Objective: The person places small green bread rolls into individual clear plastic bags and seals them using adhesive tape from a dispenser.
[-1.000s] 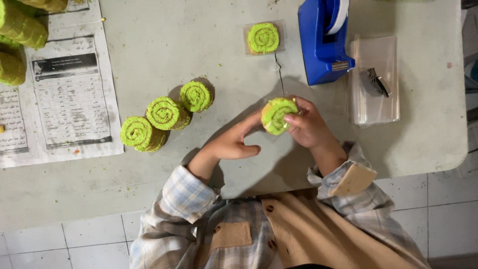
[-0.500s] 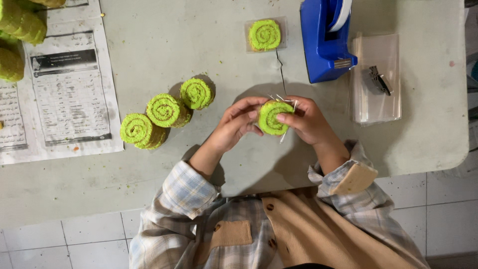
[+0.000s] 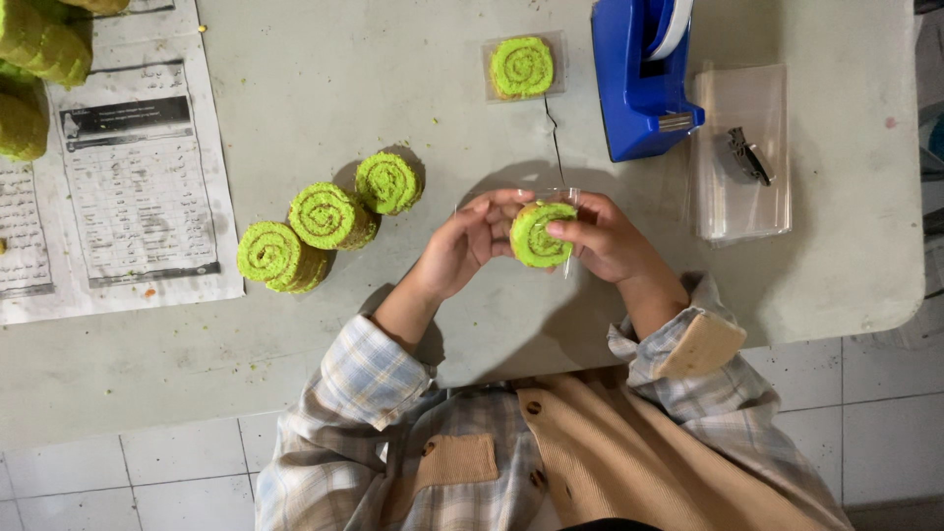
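Both hands pinch one green swirl cake slice [image 3: 539,234] above the grey table [image 3: 295,98]: left hand [image 3: 462,246] on its left edge, right hand [image 3: 605,236] on its right, thumb across the face. Clear wrap [image 3: 562,196] around it barely shows (edges hard to trace). Three bare slices [image 3: 329,216] sit well left. Blue tape dispenser [image 3: 639,84] cut off at top.

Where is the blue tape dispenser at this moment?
In the head view the blue tape dispenser stands at the top edge of the table, right of the wrapped green roll slice and left of the clear plastic sheets.
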